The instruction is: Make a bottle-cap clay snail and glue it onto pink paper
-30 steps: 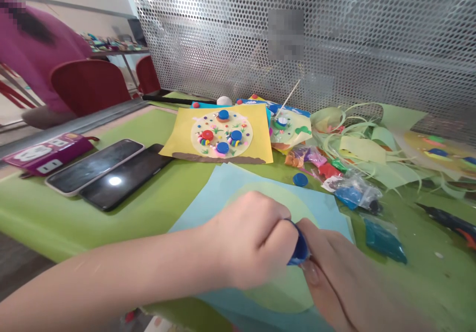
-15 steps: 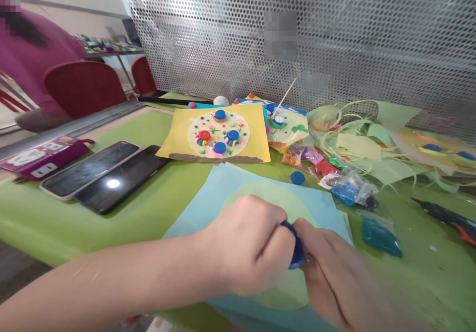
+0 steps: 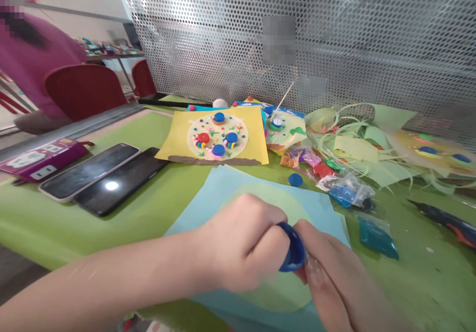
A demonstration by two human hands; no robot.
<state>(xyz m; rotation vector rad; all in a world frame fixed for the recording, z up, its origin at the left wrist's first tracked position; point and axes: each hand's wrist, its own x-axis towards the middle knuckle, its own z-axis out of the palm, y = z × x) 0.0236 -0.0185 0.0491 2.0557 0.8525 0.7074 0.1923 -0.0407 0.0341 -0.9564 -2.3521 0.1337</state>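
Observation:
Between both hands is a blue bottle cap (image 3: 294,252), its hollow side turned partly toward me. My left hand (image 3: 247,245) is closed, with curled fingers at the cap's left edge. My right hand (image 3: 330,267) pinches the cap's right edge between thumb and fingers. Beneath the hands lies light blue paper (image 3: 193,208) bearing a pale green circle (image 3: 271,292). A second blue cap (image 3: 295,179) rests on the table just beyond the paper's far edge.
A yellow card (image 3: 174,133) with decorated caps stands behind the paper. Two phones (image 3: 111,173) and a purple box (image 3: 44,158) lie left. Clay packets (image 3: 345,193), paper strips (image 3: 357,143) and a black-and-orange tool (image 3: 442,218) lie right. Perforated metal (image 3: 208,39) rises behind.
The blue cap has tilted so that more of its hollow inside shows. Both hands keep their grip and have shifted only slightly. The view has moved a little.

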